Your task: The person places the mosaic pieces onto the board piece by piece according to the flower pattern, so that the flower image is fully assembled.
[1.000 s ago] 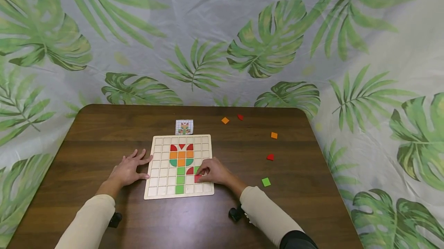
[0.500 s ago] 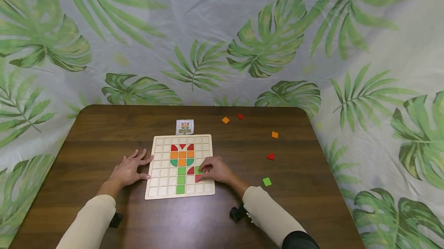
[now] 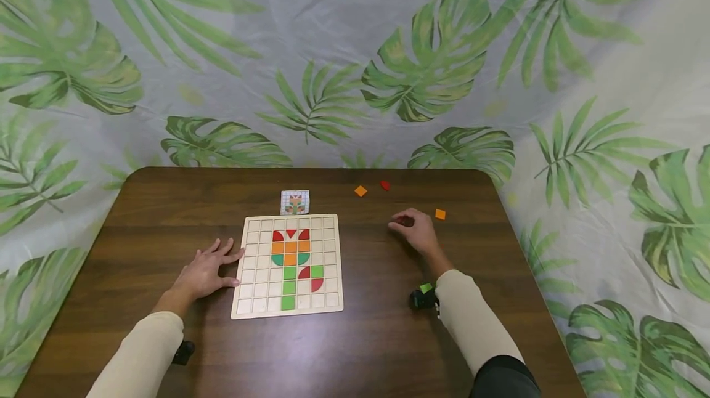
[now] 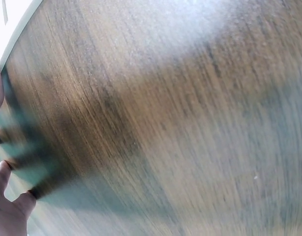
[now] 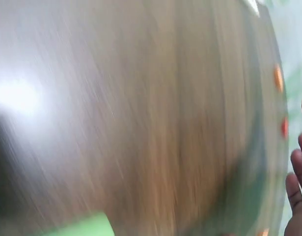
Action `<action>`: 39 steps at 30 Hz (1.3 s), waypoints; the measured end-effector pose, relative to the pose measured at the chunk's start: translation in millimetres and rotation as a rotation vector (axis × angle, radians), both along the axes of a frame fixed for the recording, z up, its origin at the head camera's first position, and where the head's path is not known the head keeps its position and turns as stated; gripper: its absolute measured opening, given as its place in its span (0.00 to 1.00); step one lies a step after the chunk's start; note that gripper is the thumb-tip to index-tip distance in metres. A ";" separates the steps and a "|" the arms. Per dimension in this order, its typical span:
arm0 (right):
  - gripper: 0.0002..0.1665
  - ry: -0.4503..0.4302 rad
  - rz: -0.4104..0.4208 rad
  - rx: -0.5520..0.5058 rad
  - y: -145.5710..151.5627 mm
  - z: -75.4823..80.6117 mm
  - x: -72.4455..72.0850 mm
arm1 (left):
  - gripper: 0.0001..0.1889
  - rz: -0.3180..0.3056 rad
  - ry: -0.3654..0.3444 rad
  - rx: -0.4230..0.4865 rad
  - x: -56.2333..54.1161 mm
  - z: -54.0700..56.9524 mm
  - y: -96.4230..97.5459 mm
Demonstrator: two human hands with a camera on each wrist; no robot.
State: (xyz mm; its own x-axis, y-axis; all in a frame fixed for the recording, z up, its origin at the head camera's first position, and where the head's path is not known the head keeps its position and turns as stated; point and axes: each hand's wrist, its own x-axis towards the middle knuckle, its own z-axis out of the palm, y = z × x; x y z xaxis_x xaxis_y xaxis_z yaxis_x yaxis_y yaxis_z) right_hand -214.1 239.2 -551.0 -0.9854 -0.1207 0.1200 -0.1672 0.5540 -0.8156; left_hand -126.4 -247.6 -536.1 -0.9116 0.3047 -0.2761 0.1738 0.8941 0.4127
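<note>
A pale wooden grid board lies on the table, bearing colored tiles in a flower pattern. Near its lower right sit a green square tile and two red quarter-round tiles, one of them below the green. My left hand rests at the board's left edge with fingers spread, thumb and index tip touching the rim. Over the table right of the board is my right hand, fingers loosely bent with nothing seen between them. In the right wrist view its fingers look relaxed.
A small printed pattern card lies behind the board. Beyond the right hand are an orange square tile, another orange tile and a red tile. A light green tile is partly covered by the right wrist camera.
My right hand has left the red quarter-round tile on the board and moved right and away from me. Its wrist now covers where a loose red tile lay. The left hand stays put.
</note>
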 end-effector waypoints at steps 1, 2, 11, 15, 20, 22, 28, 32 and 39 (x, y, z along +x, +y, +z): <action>0.13 0.000 -0.047 0.010 11.0 0.4 -3.1 | 0.44 0.000 -0.001 0.001 0.0 -0.4 0.5; 0.14 -0.004 -0.090 0.018 21.4 0.7 -5.9 | 0.44 0.001 -0.003 0.002 0.1 -1.0 0.9; 0.30 -0.165 -0.284 0.038 85.3 -5.1 -18.1 | 0.44 0.008 -0.008 -0.017 -0.1 0.3 1.8; 0.36 -0.277 -0.259 0.056 95.8 -7.2 -21.6 | 0.44 0.001 -0.003 -0.023 0.1 1.4 1.1; 0.35 -0.310 -0.200 0.167 98.6 -8.6 -30.0 | 0.43 -0.004 0.003 -0.019 -0.1 3.4 0.7; 0.32 -0.302 -0.192 0.195 97.7 -8.9 -33.1 | 0.43 -0.008 0.001 -0.015 -0.4 3.9 0.9; 0.23 -0.278 -0.240 0.201 94.0 -8.2 -35.5 | 0.44 -0.002 -0.005 -0.005 -0.6 2.4 0.7; 0.23 -0.298 -0.274 0.184 94.2 -8.3 -34.6 | 0.44 0.000 -0.001 -0.006 -0.6 0.9 -0.2; 0.21 -0.291 -0.296 0.168 96.9 -9.1 -31.4 | 0.43 -0.006 0.012 -0.011 -0.3 1.2 0.5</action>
